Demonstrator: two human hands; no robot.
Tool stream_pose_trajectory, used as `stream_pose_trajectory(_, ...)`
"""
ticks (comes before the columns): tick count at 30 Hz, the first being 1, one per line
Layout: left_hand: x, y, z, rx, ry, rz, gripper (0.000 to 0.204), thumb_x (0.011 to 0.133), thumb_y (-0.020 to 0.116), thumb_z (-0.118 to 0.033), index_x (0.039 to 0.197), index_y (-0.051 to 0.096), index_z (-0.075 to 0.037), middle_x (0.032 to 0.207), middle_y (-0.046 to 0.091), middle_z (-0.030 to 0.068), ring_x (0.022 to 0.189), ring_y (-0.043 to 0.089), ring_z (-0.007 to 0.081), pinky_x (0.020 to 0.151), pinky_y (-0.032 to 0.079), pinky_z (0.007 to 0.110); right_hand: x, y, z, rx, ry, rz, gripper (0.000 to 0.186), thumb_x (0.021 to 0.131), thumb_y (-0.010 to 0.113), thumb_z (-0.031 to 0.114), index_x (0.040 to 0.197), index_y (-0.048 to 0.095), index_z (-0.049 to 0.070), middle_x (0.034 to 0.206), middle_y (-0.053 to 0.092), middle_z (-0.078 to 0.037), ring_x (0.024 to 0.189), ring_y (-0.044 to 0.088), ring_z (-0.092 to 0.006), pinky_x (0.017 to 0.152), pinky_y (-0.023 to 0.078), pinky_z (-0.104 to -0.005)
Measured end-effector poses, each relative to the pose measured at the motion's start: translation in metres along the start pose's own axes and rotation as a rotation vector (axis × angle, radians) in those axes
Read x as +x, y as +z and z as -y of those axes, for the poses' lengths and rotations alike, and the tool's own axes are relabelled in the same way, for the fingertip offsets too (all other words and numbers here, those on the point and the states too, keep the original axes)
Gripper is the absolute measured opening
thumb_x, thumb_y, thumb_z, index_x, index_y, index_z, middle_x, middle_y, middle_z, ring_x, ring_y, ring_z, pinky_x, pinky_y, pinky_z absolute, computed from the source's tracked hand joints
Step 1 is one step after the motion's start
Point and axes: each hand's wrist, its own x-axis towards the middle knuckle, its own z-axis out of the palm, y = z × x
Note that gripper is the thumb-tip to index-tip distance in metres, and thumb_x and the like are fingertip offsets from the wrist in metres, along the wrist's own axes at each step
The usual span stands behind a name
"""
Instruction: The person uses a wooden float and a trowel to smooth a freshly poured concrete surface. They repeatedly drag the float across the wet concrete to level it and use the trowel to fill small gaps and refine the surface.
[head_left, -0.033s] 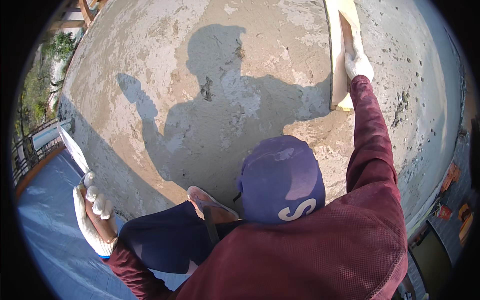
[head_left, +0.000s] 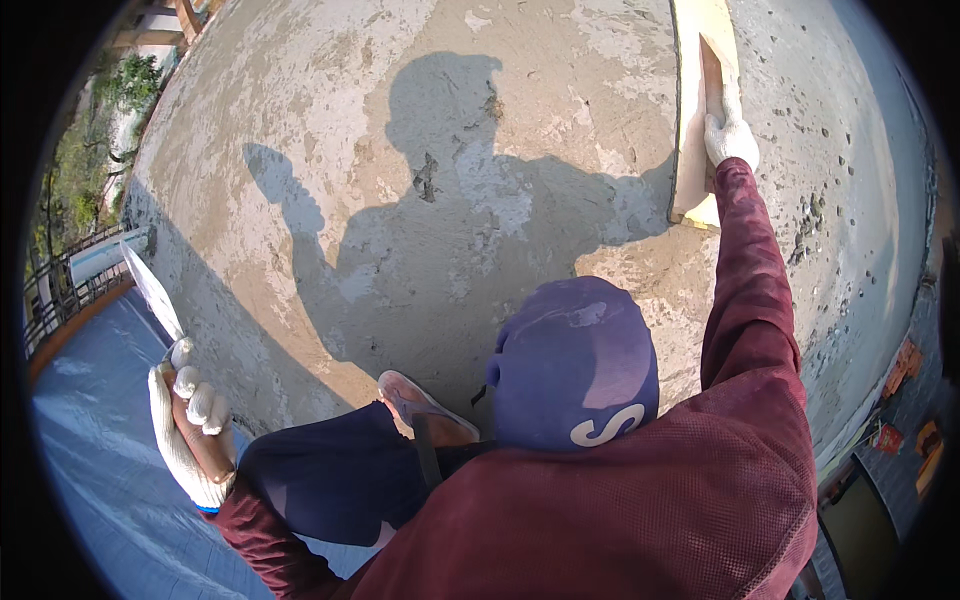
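Observation:
My left hand (head_left: 190, 425), in a white knit glove, is closed around the wooden handle of a pointed trowel (head_left: 152, 290). The trowel's pale blade points up and to the left, apart from the mortar surface. At the upper right, my right hand (head_left: 732, 142), also gloved, grips a long yellowish plastering float (head_left: 692, 180). Lengthwise, the float lies against the grey-brown mortar surface (head_left: 560, 90), and its top end runs out of the picture. Smooth damp patches and rougher dry patches mix over that surface. My shadow falls across its middle.
A purple-blue cap (head_left: 575, 365) covers part of the lower middle. Beside it, a sandalled foot (head_left: 425, 405) rests near the surface's lower edge. Blue sheeting (head_left: 110, 400) spreads at the left, below a railing (head_left: 50, 320). Pitted mortar (head_left: 810, 225) lies right of the float. Orange items (head_left: 903, 365) sit far right.
The view has shifted slightly, putting the mortar surface and my shadow a little farther right in the picture. My right hand and the float sit slightly farther right too. Both grips are unchanged.

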Motion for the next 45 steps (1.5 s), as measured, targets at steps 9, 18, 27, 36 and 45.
stream_pose_trajectory(9,-0.056,0.006,-0.009,0.050,0.196,0.023,0.046,0.115,0.040,-0.025,0.146,0.044,0.009,0.098,0.063,0.0101,0.057,0.048,0.0111,0.044,0.041,0.025,-0.161,0.022,0.079,-0.216,-0.918,0.550,0.055,0.095,0.073,0.026,0.147,0.058,0.034,0.144,0.062,-0.014,0.122,0.066,-0.0330,0.099,0.056,-0.0434)
stream_pose_trajectory(18,-0.038,0.026,-0.003,0.142,0.223,0.123,0.047,0.114,0.045,-0.026,0.145,0.051,0.008,0.109,0.066,0.0113,0.066,0.054,0.0084,0.052,0.045,0.022,-0.135,0.154,0.354,0.864,-0.819,0.591,0.042,0.106,0.053,0.022,0.146,0.058,0.010,0.135,0.066,-0.019,0.120,0.065,-0.0337,0.105,0.050,-0.0416)
stream_pose_trajectory(27,-0.076,-0.001,-0.012,-0.033,0.194,0.096,0.047,0.116,0.038,-0.023,0.146,0.037,0.014,0.083,0.050,0.0064,0.051,0.044,0.0107,0.038,0.039,0.025,-0.172,0.042,0.190,0.638,-0.794,0.914,0.044,0.105,0.062,0.023,0.145,0.060,0.005,0.139,0.066,-0.017,0.128,0.063,-0.0302,0.107,0.047,-0.0368)
stream_pose_trajectory(36,-0.036,0.017,0.001,0.119,0.292,-0.142,0.050,0.115,0.041,-0.025,0.148,0.039,0.013,0.085,0.054,0.0063,0.051,0.043,0.0102,0.040,0.040,0.025,-0.207,0.135,0.353,0.422,-1.036,0.604,0.051,0.107,0.058,0.031,0.152,0.052,0.008,0.149,0.057,-0.016,0.135,0.057,-0.0295,0.112,0.044,-0.0375)
stream_pose_trajectory(45,-0.046,0.004,-0.007,0.062,0.158,0.027,0.049,0.116,0.038,-0.026,0.146,0.040,0.013,0.083,0.053,0.0044,0.048,0.042,0.0086,0.038,0.037,0.023,-0.146,0.043,0.166,0.341,-0.586,0.810,0.048,0.101,0.063,0.036,0.146,0.060,0.021,0.132,0.069,-0.015,0.122,0.066,-0.0321,0.102,0.053,-0.0415)
